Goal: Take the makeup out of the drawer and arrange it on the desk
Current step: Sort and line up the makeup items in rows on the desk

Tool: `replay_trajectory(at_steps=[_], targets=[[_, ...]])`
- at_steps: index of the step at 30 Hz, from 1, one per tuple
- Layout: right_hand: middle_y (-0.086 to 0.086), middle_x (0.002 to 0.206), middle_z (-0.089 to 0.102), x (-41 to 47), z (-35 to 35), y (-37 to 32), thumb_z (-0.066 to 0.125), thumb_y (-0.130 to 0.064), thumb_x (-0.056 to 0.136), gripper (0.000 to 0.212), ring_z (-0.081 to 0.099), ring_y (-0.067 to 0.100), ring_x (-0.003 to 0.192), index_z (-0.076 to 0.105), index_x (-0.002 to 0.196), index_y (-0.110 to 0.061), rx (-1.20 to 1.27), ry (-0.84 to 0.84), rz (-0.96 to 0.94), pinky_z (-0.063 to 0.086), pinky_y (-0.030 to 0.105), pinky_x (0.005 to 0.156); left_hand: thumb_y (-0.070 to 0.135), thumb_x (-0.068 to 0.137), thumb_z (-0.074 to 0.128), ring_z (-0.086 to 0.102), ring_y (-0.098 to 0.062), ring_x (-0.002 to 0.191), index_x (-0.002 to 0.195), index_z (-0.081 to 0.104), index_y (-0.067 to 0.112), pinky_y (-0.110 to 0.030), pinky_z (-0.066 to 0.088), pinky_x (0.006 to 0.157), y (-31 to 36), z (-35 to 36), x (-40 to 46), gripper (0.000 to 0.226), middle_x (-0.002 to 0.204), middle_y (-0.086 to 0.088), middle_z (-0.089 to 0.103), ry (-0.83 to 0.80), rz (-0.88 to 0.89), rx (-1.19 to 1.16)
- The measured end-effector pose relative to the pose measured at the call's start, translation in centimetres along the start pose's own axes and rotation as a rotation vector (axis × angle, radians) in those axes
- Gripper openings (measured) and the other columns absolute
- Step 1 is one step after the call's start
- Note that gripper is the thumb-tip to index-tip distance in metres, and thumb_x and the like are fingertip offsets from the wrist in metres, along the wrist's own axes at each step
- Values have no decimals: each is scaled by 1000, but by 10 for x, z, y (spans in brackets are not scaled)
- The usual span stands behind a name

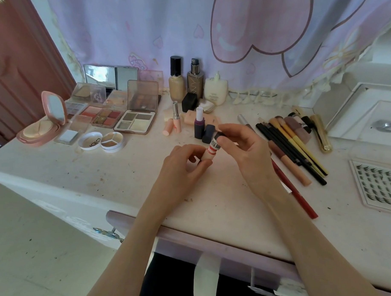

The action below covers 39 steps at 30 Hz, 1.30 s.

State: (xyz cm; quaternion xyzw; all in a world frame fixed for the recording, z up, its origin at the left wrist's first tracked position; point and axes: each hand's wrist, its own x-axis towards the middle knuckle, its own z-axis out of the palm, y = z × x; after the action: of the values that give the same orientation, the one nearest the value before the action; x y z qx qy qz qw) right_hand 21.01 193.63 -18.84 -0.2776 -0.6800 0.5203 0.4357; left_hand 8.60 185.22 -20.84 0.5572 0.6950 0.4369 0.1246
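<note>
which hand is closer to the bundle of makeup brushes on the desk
Right. The right hand, pinching the top of a small tube, sits just beside the brushes. The left hand holds the tube's bottom, on its far side from them.

Lipstick tube (213,150): base concealed within left hand (182,165); dark cap end partly covered by fingers of right hand (240,144); label only partly legible. Right of the tube, lash tray (378,185) cut by frame edge. Below the tube, drawer (215,242) interior hidden behind arms.

Lilac cartoon curtain (208,36), reddish door (16,54), pale tiled floor (38,253).
</note>
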Motion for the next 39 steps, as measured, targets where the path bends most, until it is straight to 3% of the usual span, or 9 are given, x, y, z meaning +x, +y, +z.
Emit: replay_trajectory(at_steps=[4,8,13,17,22,25,32,39], targets=[[-15,93,66,0,0,0,62,-7,86,24,62,-4,86,61,97,-27,-6,-14,-12,49,11,77,22,85,64,46,10,69,94,62,26,-4,34,64,-1,0,0,10,80,18,58,1,-5,-9],[-11,96,66,0,1,3,58,-9,89,17,62,-3,86,62,103,-18,-6,40,8,50,15,80,21,85,64,50,3,70,96,63,23,-4,36,64,-1,0,0,11,83,11,64,36,-23,-34],[-4,109,62,-4,6,19,54,-21,92,23,55,-1,91,61,114,-15,-478,-58,-24,39,4,80,22,85,64,55,-1,70,95,64,19,-5,39,65,-6,-4,1,11,83,7,67,73,-59,-53],[2,122,55,-10,10,26,54,-24,92,31,49,15,111,59,120,-12,-781,-221,-133,27,10,89,22,83,67,55,6,72,95,62,23,-1,38,66,-19,-20,4,13,84,11,64,129,-114,-7],[-3,148,35,-14,15,26,42,-48,93,51,25,13,137,42,138,-23,-1041,-413,-185,13,23,111,23,82,67,57,4,73,94,64,23,1,36,63,-43,-48,9,13,80,14,63,221,-179,76],[-5,155,20,-14,15,26,31,-55,93,59,11,10,143,29,145,-27,-1106,-484,-163,2,27,115,21,82,67,55,10,68,90,64,21,2,35,60,-53,-59,15,9,75,18,60,287,-223,79],[-6,158,-2,-15,15,28,13,-61,91,66,-8,9,144,3,149,-31,-1222,-590,-138,-12,28,112,20,84,64,51,4,66,91,62,19,1,34,57,-62,-59,27,7,72,15,57,319,-237,98],[-6,158,-3,-15,15,29,9,-61,90,66,-9,11,144,1,149,-31,-1229,-598,-141,-11,30,114,17,83,66,52,-3,69,109,61,11,-1,36,59,-63,-59,26,27,87,3,62,301,-248,85]])
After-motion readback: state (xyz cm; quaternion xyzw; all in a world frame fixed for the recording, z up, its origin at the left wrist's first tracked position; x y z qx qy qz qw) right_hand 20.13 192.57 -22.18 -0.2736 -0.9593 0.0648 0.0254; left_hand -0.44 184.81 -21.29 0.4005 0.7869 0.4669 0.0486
